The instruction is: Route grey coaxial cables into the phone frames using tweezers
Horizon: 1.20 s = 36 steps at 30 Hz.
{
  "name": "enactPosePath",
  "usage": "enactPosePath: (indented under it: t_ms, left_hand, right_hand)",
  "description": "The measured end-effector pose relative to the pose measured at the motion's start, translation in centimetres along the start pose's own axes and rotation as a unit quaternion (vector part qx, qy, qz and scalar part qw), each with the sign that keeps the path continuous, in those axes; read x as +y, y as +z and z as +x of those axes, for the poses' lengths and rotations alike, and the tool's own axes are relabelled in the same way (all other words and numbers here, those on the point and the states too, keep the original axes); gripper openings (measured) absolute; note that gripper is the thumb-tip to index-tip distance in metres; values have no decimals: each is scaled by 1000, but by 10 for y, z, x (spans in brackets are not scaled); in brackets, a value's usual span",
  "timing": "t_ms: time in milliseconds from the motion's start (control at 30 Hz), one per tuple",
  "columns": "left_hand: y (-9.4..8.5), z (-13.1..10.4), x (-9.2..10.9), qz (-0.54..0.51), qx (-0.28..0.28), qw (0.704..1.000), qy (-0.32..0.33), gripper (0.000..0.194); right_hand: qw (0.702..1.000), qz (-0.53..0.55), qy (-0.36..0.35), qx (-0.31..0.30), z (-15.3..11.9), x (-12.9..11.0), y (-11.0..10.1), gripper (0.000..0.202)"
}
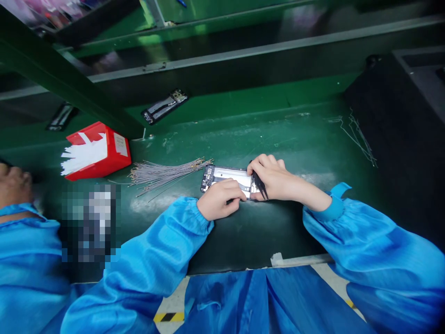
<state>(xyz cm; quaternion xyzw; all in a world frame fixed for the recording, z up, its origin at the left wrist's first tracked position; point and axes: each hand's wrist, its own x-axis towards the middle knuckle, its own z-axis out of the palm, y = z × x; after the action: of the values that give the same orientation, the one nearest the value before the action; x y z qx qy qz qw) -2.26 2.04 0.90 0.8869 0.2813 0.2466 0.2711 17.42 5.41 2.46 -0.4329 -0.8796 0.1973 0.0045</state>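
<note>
An opened phone body [232, 175], dark at its left end with a silvery middle, lies flat on the green bench [215, 241]. My left hand [223, 199] rests over its lower edge, with curled fingers touching it; whether they pinch anything is hidden. At the phone's right end is my right hand [273, 178], its fingers closed round black tweezers [260, 185] and touching the phone's edges. A fanned bundle of thin grey cables [163, 174] lies just left of the phone, its gold-tipped ends near the phone's upper left corner.
A red box [120, 157] with white strips stands to the left. Two more opened phones [165, 106] [60, 117] lie farther back. Loose wires [358, 139] lie at right beside a dark box [392, 106]. Another person's hand [15, 185] is at the left edge.
</note>
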Motion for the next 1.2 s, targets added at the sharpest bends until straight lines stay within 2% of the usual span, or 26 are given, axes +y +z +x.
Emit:
enactPosePath:
  t_ms: [133, 233, 367, 633, 967, 1200]
  left_hand:
    - [2, -1, -1, 21, -6, 1000, 1, 25]
    - [3, -2, -1, 36, -9, 999, -11, 25]
    - [4, -1, 0, 51, 29, 998, -30, 22]
    - [11, -1, -1, 94, 35, 993, -59, 18]
    - [12, 1, 0, 114, 16, 991, -75, 18]
    - [12, 1, -1, 115, 9, 990, -80, 18]
  right_hand:
    - [999, -32, 9, -9, 2, -5, -1, 43]
    - [999, 2, -44, 5, 1, -1, 2, 38]
    - [994, 45, -97, 29, -2, 7, 6, 33]
    - [994, 21, -101, 19, 0, 4, 2, 32]
    - [998, -12, -64, -8, 5, -6, -2, 30]
    - [996, -9, -89, 0, 3, 0, 0, 30]
